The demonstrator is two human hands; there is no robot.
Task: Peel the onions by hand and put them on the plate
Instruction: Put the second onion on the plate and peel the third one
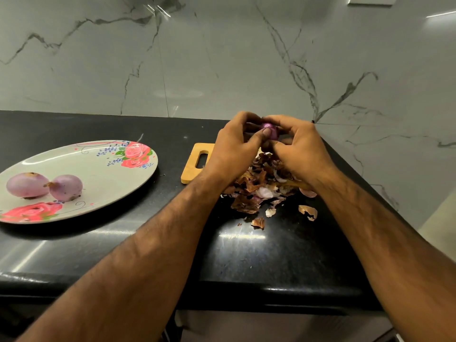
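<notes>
Purple, glossy onion (271, 129) is held up between both hands, above the peel pile (259, 186), near the counter's back right corner. Left hand (234, 149) has its fingers curled round the bulb's left side, thumb pressed flat on it. Right hand (301, 149) has its fingers curled over the top and right side; both grip the same bulb.

Peel pile: dry, brown, papery scraps with a few pale fleshy bits. It covers most of a wooden cutting board (195, 164); loose flakes lie on the counter just in front.

Plate (98, 174) sits well to the left: oval, cream, with a printed pink rose pattern. Two peeled onions (27, 185) lie on it, pale pink, smooth, touching each other.

Counter (271, 255) is polished black stone with a rounded front edge. Bare stretch between plate and board. Wall (197, 58) is grey-veined marble.
</notes>
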